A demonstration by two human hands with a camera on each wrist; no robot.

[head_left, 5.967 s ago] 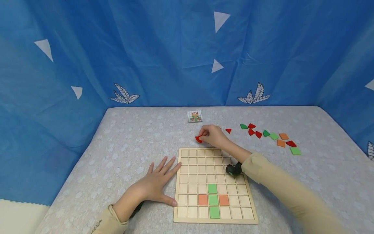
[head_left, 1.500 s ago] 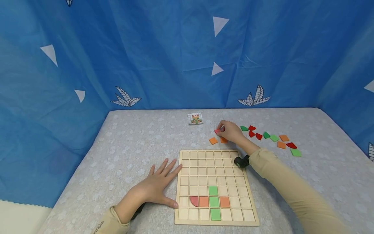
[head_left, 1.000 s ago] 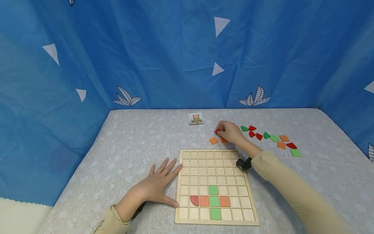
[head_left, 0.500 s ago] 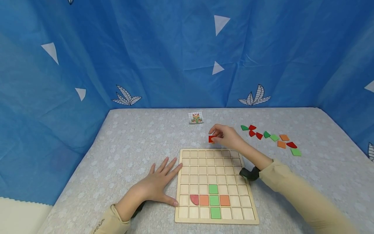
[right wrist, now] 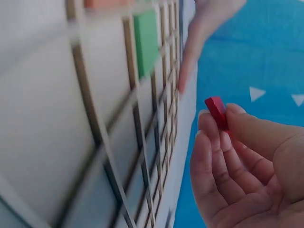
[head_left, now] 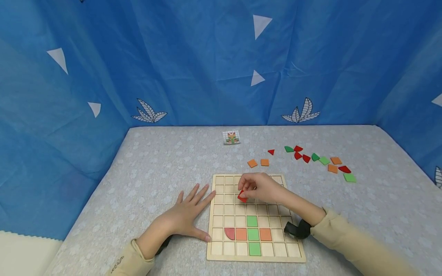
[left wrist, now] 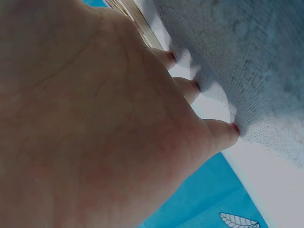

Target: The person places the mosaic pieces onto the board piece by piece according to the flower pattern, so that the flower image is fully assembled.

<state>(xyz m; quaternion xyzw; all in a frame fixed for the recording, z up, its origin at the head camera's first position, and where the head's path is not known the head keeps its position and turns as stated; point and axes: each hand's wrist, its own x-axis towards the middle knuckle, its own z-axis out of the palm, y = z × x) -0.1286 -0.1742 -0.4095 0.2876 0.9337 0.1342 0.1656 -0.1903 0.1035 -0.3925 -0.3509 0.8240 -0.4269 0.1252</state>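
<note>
My right hand [head_left: 260, 187] pinches a small red tile [head_left: 243, 197] between thumb and fingers, held above the upper middle of the wooden grid board [head_left: 225, 210]. The right wrist view shows the red tile [right wrist: 217, 112] tilted at the fingertips; its full outline is partly covered. My left hand [head_left: 184, 216] lies spread on the cloth with thumb and index finger at the board's left edge. In the board's lower rows sit several green squares [head_left: 253, 234], two orange squares [head_left: 265, 234] and a red quarter-circle tile [head_left: 230, 234].
Behind the board lie two loose orange squares [head_left: 264, 162] and a red triangle [head_left: 271, 152]. A pattern card [head_left: 230, 137] rests farther back. Several red, green and orange tiles [head_left: 324, 160] are scattered to the right. A blue curtain [head_left: 214, 69] borders the table's rear.
A red quarter-circle tile was set on the board left of an orange square. My right hand then took another red tile from behind the board and brought it over the grid. Left hand stays put.
</note>
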